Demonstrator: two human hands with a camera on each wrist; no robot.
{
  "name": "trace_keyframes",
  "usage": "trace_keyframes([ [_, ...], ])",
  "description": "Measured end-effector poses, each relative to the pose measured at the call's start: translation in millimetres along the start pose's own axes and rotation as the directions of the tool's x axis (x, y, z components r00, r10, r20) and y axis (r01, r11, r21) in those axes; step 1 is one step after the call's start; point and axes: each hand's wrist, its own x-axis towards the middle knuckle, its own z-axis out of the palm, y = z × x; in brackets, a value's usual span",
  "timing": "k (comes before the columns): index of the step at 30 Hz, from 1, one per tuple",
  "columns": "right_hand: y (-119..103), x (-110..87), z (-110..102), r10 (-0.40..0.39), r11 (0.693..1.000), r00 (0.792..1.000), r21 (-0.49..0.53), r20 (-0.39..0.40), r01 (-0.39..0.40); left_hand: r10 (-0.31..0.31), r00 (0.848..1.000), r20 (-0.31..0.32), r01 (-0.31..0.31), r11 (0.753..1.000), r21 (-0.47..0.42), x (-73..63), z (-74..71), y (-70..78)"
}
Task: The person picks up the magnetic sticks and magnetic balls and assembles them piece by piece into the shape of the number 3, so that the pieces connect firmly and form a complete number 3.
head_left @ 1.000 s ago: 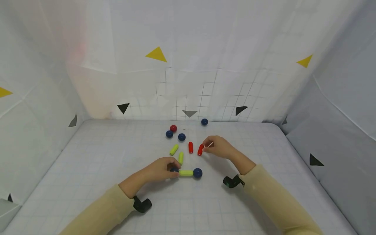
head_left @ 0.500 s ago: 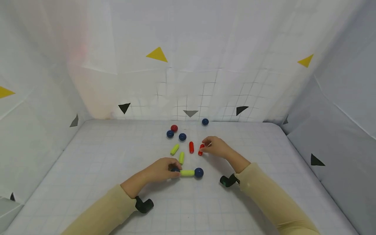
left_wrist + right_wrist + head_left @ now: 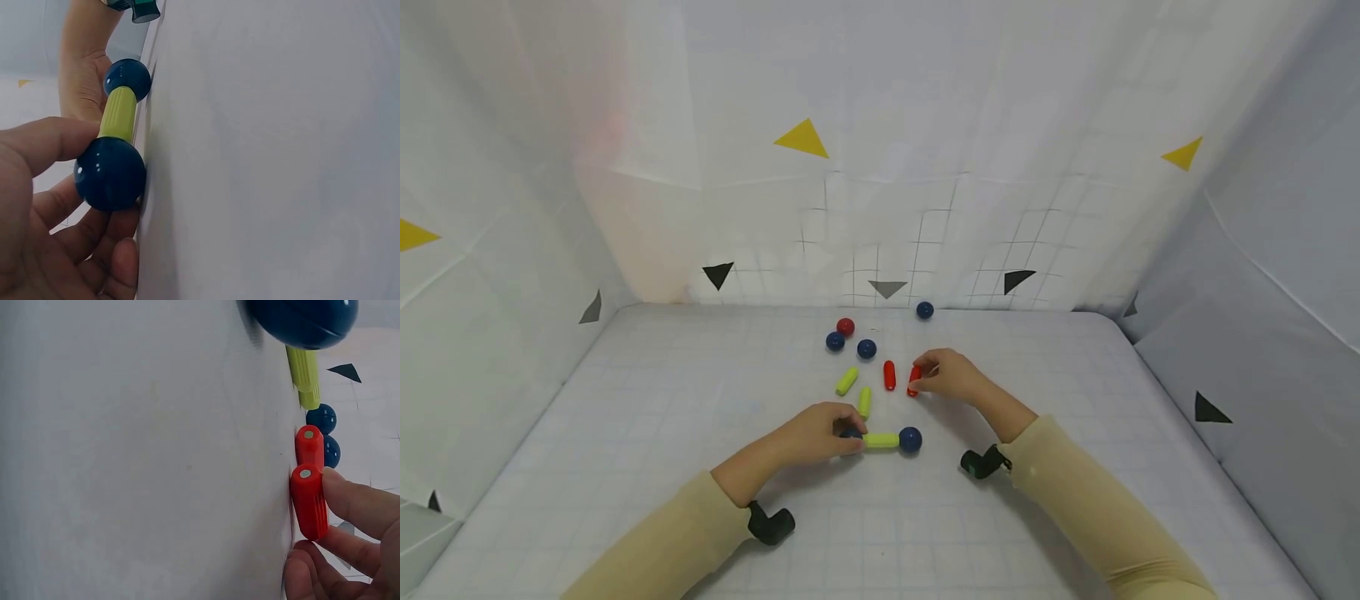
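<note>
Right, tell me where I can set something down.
Bare table: the near stretch between left sleeve and right sleeve; left of the balls; right of the right hand, both to the edge. Crowded: between and beyond left hand and right hand, with balls, green rods, red rods.

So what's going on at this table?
A person's left hand holds a blue ball at one end of a lime rod; another blue ball caps the other. The right hand pinches a red rod. Another red rod, two lime rods, three blue balls and a red ball lie on the table.
</note>
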Motion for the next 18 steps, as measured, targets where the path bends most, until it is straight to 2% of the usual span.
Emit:
trace_keyframes([
  [11, -1.0, -1.2, 5.3, 0.046, 0.994, 0.998, 0.103, -0.049, -0.04, -0.02, 1.0, 0.014, 0.02, 1.0, 0.005, 2.1, 1.3, 0.6],
  [18, 0.4, -2.0, 5.7, 0.095, 0.968, 0.995, 0.235, -0.034, -0.084, -0.021, 1.0, 0.007, 0.021, 1.0, -0.009, 1.3, 2.0, 0.6],
])
